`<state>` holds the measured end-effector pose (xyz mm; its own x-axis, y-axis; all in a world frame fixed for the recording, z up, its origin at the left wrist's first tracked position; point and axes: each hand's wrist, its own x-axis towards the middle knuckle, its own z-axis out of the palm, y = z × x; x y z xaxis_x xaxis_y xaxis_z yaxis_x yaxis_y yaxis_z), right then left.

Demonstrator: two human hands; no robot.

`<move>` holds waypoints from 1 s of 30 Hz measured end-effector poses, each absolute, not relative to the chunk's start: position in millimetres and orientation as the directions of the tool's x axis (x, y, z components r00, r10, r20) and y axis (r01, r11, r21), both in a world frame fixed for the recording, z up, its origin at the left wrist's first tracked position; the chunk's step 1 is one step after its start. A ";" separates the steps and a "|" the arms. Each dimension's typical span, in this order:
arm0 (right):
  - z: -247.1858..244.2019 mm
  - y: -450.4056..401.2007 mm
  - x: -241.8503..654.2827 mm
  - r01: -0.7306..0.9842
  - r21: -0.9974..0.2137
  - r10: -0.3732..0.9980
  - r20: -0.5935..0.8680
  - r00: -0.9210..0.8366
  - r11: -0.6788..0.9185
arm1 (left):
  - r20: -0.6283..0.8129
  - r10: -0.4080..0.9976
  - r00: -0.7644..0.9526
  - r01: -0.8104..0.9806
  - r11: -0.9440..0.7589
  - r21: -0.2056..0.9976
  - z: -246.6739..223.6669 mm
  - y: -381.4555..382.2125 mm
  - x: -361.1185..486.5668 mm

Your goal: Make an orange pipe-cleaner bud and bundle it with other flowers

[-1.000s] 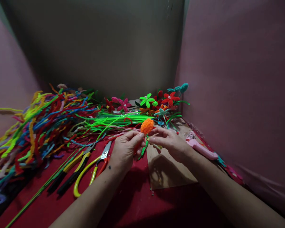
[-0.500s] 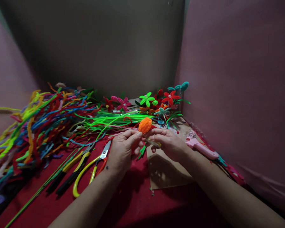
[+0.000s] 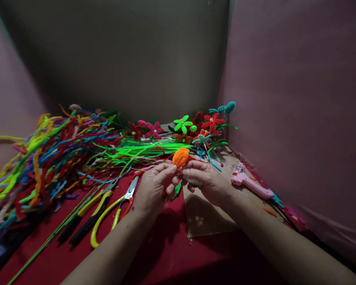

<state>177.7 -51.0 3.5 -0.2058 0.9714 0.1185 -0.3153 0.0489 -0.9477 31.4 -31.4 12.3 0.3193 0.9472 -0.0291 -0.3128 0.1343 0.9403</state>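
Observation:
A fuzzy orange bud [image 3: 180, 157] stands upright between my two hands, in the middle of the head view. My left hand [image 3: 157, 184] pinches its base between thumb and fingers. On the other side, the fingers of my right hand [image 3: 206, 180] are closed just below the bud, around a pale, thin item too small to make out. Below and beyond my hands lie a cardboard sheet [image 3: 209, 215] and a bunch of bright green stems [image 3: 145, 149].
At the left is a heap of coloured fuzzy stems [image 3: 44, 158]. Pliers [image 3: 90, 213] and yellow-handled scissors [image 3: 115, 211] lie beside my left forearm. Fuzzy flowers [image 3: 182, 124] stand at the back. A pink glue gun [image 3: 250, 184] rests at the right.
The orange bud has turned slightly and looks narrower. My right fingers have shifted slightly left, and the pale item between them is now less visible.

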 end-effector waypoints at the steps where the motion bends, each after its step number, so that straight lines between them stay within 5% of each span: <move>1: 2.7 -50.2 178.1 -0.300 -0.952 0.976 0.117 -0.181 0.059 | -0.032 0.946 0.324 -0.310 0.138 0.940 11.8 -31.4 31.3; 17: -15.4 -45.9 177.5 -0.323 -0.926 0.956 0.253 -0.147 0.195 | -0.192 0.739 0.645 -0.252 0.444 0.860 6.8 -26.1 27.1; 24: -17.0 -47.0 177.3 -0.548 -0.835 0.942 0.217 -0.257 0.043 | -0.172 0.591 0.788 -0.200 0.510 0.837 4.3 -28.7 24.1; 30: -17.7 -49.8 172.0 -0.623 -0.782 0.968 0.162 -0.190 0.009 | -0.185 0.624 0.759 -0.144 0.438 0.887 11.4 -31.4 25.5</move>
<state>172.0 -49.8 -17.7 -0.1896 0.9684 0.1619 -0.6230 0.0088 -0.7822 25.5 -31.4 11.4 0.7594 0.6238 -0.1848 -0.1440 0.4381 0.8873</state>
